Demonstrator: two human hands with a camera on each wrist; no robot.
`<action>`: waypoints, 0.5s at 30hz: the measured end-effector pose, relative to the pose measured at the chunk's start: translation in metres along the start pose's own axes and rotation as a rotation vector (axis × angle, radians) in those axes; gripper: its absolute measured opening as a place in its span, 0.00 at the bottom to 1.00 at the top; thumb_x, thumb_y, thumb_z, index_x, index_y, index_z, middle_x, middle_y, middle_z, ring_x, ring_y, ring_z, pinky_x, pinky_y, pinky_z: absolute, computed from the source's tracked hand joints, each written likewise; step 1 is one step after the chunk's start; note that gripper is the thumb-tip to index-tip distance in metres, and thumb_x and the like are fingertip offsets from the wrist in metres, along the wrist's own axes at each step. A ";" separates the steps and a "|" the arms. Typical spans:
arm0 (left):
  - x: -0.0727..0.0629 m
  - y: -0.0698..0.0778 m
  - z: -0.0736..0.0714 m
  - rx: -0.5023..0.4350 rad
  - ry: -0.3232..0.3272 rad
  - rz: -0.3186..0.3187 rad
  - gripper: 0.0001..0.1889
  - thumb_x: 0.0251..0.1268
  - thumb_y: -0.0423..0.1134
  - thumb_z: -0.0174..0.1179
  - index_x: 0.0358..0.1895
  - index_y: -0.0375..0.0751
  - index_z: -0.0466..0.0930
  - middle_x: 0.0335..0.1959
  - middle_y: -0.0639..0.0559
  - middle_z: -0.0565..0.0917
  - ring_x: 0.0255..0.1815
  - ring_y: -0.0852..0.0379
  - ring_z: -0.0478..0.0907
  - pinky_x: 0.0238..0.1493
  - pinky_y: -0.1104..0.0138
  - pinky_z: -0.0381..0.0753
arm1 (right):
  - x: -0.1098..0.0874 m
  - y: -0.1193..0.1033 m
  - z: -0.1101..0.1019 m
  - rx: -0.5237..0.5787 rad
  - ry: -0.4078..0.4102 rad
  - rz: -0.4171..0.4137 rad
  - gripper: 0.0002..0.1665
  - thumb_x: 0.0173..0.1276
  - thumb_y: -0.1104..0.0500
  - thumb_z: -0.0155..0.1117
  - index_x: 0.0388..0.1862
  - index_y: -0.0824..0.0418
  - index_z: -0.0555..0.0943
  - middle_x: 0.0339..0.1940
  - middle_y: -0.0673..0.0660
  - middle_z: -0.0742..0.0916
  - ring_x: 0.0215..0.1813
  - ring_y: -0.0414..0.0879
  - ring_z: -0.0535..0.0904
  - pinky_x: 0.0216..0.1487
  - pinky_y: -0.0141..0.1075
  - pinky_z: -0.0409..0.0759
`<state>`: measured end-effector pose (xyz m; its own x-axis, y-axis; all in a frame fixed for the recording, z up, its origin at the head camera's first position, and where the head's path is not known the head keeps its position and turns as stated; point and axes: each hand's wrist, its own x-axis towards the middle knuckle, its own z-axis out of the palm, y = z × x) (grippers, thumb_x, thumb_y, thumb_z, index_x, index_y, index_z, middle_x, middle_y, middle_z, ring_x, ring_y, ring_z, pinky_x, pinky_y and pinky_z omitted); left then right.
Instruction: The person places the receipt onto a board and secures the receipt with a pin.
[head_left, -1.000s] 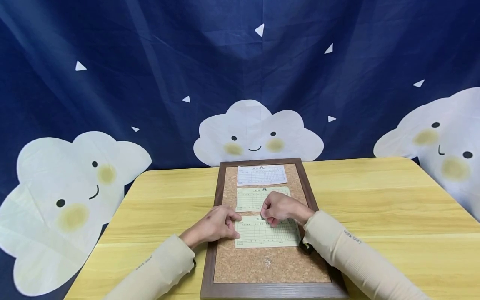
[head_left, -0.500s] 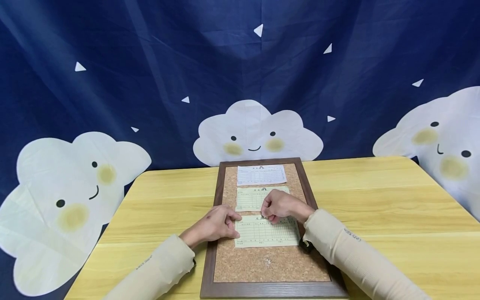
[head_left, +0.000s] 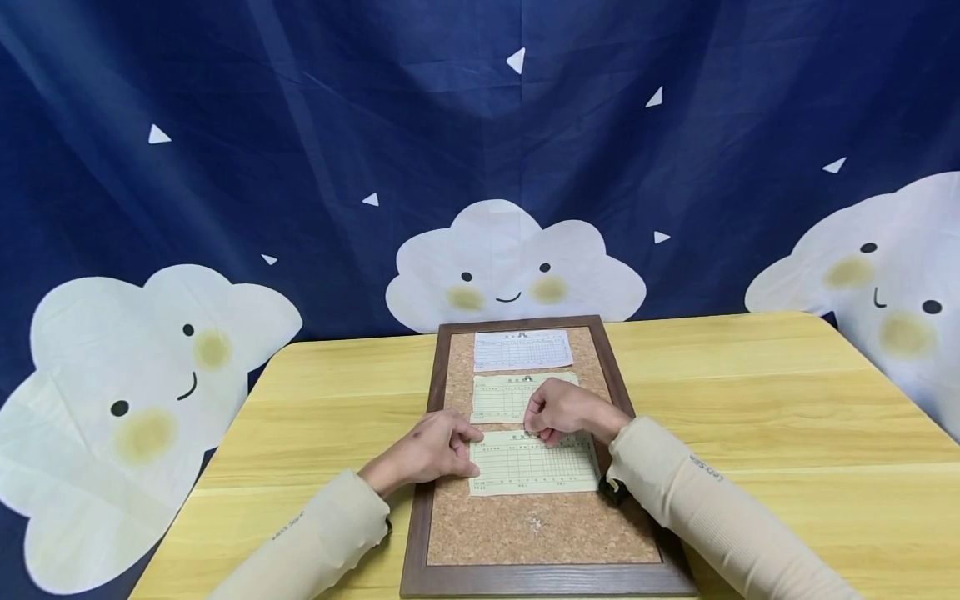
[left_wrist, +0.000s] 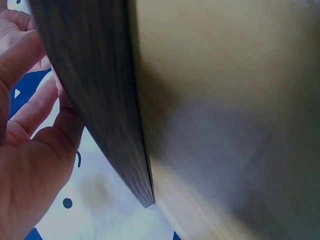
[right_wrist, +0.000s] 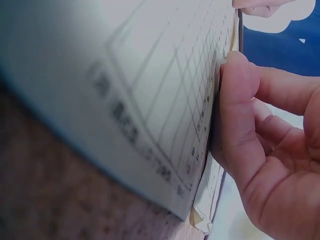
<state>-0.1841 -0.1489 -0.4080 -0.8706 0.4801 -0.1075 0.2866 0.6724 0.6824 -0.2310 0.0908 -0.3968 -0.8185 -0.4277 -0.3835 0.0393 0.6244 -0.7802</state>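
Observation:
A framed corkboard (head_left: 480, 533) lies on the table, bearing three printed form slips. My left hand (head_left: 433, 446) rests on its left side, thumb and forefinger spread, pressing the left edge of the lowest pale-green slip (head_left: 517, 468). At that slip's top edge, my right hand (head_left: 568, 408) pinches a small dark pushpin (head_left: 527, 432), mostly hidden by the fingertips. In the right wrist view, thumb and forefinger (right_wrist: 240, 80) meet close over the printed slip (right_wrist: 155, 95). The left wrist view has the left hand (left_wrist: 35, 155) against the dark frame (left_wrist: 95, 85).
Farther up the board are another pale-green slip (head_left: 498, 400) and a white slip (head_left: 517, 352), each with a small pin at its top. The wooden table (head_left: 750, 400) extends on both sides. Behind hangs a dark blue curtain (head_left: 337, 125) with clouds.
My right hand has shifted very slightly up and to the right at the slip's top edge, still pinching. The left hand stays in place.

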 end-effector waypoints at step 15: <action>0.001 -0.002 0.001 -0.018 -0.011 -0.002 0.22 0.48 0.31 0.78 0.50 0.35 0.86 0.22 0.59 0.80 0.34 0.63 0.75 0.53 0.59 0.76 | -0.001 0.000 0.001 -0.007 0.007 -0.010 0.07 0.68 0.71 0.64 0.29 0.66 0.84 0.21 0.57 0.81 0.24 0.44 0.77 0.30 0.36 0.85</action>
<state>-0.1850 -0.1491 -0.4098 -0.8668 0.4847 -0.1169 0.2770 0.6631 0.6953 -0.2298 0.0910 -0.3971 -0.8230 -0.4289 -0.3725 0.0278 0.6245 -0.7805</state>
